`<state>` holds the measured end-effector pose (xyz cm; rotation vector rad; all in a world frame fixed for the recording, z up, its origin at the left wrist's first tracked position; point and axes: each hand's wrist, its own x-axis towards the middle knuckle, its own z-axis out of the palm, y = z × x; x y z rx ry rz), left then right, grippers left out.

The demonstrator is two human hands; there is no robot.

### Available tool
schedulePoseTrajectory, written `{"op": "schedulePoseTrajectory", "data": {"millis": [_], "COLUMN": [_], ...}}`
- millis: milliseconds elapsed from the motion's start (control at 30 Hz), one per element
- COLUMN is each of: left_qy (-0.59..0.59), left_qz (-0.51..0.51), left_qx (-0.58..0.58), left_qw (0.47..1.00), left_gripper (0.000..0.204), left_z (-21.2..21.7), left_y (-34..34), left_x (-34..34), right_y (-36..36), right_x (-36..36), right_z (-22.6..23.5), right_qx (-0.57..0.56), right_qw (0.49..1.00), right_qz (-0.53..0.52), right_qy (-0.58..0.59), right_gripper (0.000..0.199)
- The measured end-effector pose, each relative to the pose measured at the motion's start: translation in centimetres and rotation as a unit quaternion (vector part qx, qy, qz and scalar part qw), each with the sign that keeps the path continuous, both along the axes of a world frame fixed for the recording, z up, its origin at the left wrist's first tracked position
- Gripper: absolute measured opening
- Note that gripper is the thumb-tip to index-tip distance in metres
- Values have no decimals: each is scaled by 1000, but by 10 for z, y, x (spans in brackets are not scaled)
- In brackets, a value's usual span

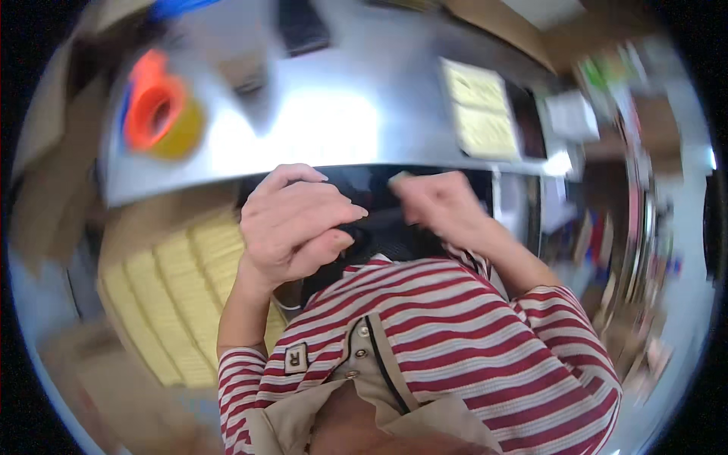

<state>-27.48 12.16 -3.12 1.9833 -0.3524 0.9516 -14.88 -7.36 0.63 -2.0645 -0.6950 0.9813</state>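
My left hand [297,227] hovers just in front of the near edge of the shiny metal table [409,114]. Its fingers are bent but apart, and nothing shows between them. To its right, my right hand [446,203] is up at the same edge, blurred by motion. The right fingers are curled in, with a small pale greenish spot at their tips; whether that is a held thing I cannot make out. The hands do not touch each other. Nearest my left forearm stands a cardboard box filled with rows of flat pale yellow packs [174,296].
Orange and yellow tape rolls [163,117] stand at the table's left. A dark flat object [302,29] lies at the back. On the right are more pale yellow packs [482,110]. Cardboard [500,30] borders the far side, and blurred shelves [622,227] fill the right.
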Motion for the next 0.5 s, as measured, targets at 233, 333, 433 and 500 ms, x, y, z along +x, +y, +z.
{"op": "schedulePoseTrajectory", "data": {"millis": [233,333,433,500], "left_qy": [71,64,91,92], "left_qz": [-191,-112,-53,-47], "left_qx": [142,207,268,265], "left_qw": [969,970,958,959], "left_gripper": [13,31,46,47], "left_z": [11,-5,-15,-36], "left_y": [-93,-104,-104,-98], "left_x": [107,135,156,167], "right_y": [-355,-443,-473,-431], "right_x": [-201,-332,-368,-308], "right_z": [-110,-162,-205,-180], "right_qx": [-313,-512,-445,-370], "right_qw": [723,532,555,599], "right_qz": [-582,-627,-667,-703], "right_qy": [-201,-248,-218,-99], "right_gripper": [60,54,62,58]}}
